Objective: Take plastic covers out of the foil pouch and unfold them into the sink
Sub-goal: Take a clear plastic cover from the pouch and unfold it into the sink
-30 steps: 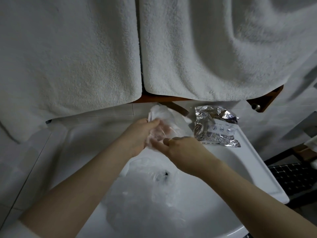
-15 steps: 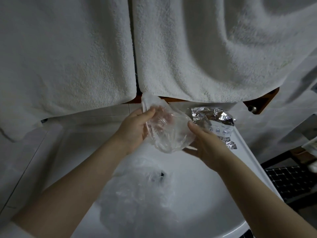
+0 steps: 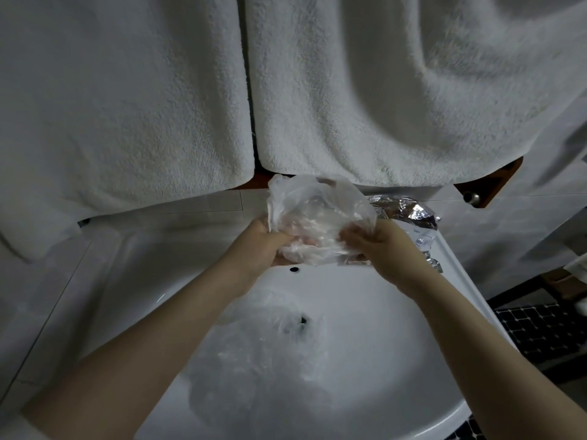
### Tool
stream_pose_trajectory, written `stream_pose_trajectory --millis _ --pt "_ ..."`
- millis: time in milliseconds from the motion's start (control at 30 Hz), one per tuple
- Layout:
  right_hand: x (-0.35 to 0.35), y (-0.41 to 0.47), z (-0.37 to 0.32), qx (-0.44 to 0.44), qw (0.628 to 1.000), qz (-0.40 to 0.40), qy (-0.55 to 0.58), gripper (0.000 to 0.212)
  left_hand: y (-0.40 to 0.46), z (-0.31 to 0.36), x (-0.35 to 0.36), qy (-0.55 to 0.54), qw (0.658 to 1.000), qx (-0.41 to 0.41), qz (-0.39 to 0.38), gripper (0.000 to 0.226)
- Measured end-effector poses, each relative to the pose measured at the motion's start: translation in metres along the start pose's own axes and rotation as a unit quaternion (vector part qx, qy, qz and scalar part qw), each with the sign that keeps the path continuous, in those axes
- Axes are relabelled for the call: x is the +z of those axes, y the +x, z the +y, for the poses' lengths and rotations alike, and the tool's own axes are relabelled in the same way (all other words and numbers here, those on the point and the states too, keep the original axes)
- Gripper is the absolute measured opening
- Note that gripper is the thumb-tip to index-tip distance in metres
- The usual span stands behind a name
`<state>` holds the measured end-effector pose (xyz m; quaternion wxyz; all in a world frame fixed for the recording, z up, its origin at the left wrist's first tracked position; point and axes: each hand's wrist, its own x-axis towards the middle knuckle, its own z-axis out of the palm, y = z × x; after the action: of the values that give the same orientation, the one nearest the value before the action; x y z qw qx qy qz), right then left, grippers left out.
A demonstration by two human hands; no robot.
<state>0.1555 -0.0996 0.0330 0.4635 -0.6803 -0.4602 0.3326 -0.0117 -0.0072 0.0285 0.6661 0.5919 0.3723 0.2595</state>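
A clear plastic cover (image 3: 317,217) is puffed up between my hands above the back of the white sink (image 3: 397,328). My left hand (image 3: 263,242) grips its left side and my right hand (image 3: 381,246) grips its right side, with fingers tucked into the film. Another unfolded clear plastic cover (image 3: 263,360) lies crumpled in the sink bowl over the drain. The silver foil pouch (image 3: 409,214) lies on the sink's back right rim, partly hidden behind my right hand.
Two white towels (image 3: 127,106) hang side by side over a brown wooden rail (image 3: 489,182) just above the sink. White tiles line the wall behind. A dark mosaic floor (image 3: 540,328) shows at the right.
Both hands have spread the cover wider and it has ballooned up. My right hand shifted left and now grips the film's right edge.
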Motion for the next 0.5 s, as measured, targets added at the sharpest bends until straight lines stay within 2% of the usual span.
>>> stream_pose_trajectory --millis 67,133,233,300,400,500 --pt "-0.006 0.000 0.000 0.007 0.999 -0.026 0.025 0.021 -0.001 -0.001 -0.002 -0.061 0.997 -0.033 -0.043 0.029" --pt "-0.009 0.000 -0.001 0.022 0.991 -0.043 0.125 0.024 -0.003 -0.001 -0.004 -0.136 0.986 -0.058 -0.076 0.029" --pt "-0.007 -0.002 -0.002 0.053 0.940 -0.072 0.328 0.016 -0.001 -0.001 -0.007 -0.260 0.955 -0.098 -0.101 0.032" --pt "-0.002 -0.002 0.000 0.061 0.900 -0.105 0.419 0.024 0.000 -0.002 -0.005 -0.324 0.934 -0.110 -0.105 0.037" --pt "0.002 0.001 0.005 0.059 0.862 -0.121 0.489 0.041 -0.003 -0.002 0.001 -0.405 0.902 -0.103 -0.112 0.023" --pt "0.002 0.000 0.004 0.071 0.845 -0.123 0.515 0.046 -0.001 -0.007 -0.003 -0.456 0.874 -0.082 -0.147 0.048"
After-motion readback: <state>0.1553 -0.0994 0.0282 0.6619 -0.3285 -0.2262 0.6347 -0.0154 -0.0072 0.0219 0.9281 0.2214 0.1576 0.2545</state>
